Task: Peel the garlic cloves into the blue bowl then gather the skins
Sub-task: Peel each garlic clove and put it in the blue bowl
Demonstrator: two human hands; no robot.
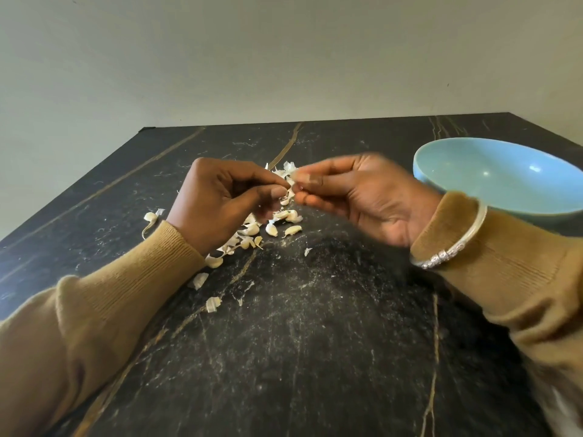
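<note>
Our sleeves (104, 313) come in from the near corners, with a silver bracelet (451, 253) over the right cuff. Both hands meet above the middle of the desk (315, 357). The left hand (220, 197) pinches a garlic clove (287, 197) between thumb and forefinger. The right hand (356, 197), slightly blurred, pinches the same clove at its papery top with fingers curled.

We judge the clove light and firm, likely slick once bare, so a tip-and-tail pinch suits it. Its skin looks thin and brittle, apt to tear into flakes and drift at a breath.

Loose cloves (274, 228) lie directly beneath the hands. The skins (200, 280) trail away toward the left forearm, one lying apart at the far left.

The blue bowl (424, 171) sits just beyond the right wrist, close to the desk's right edge, and no clove shows in the part we can see. The drop is a short swing right, though we should mind the cuff against the rim.

Bare desk spreads wide toward us, giving room to sweep skins together. The far edge meets the wall (284, 58).
</note>
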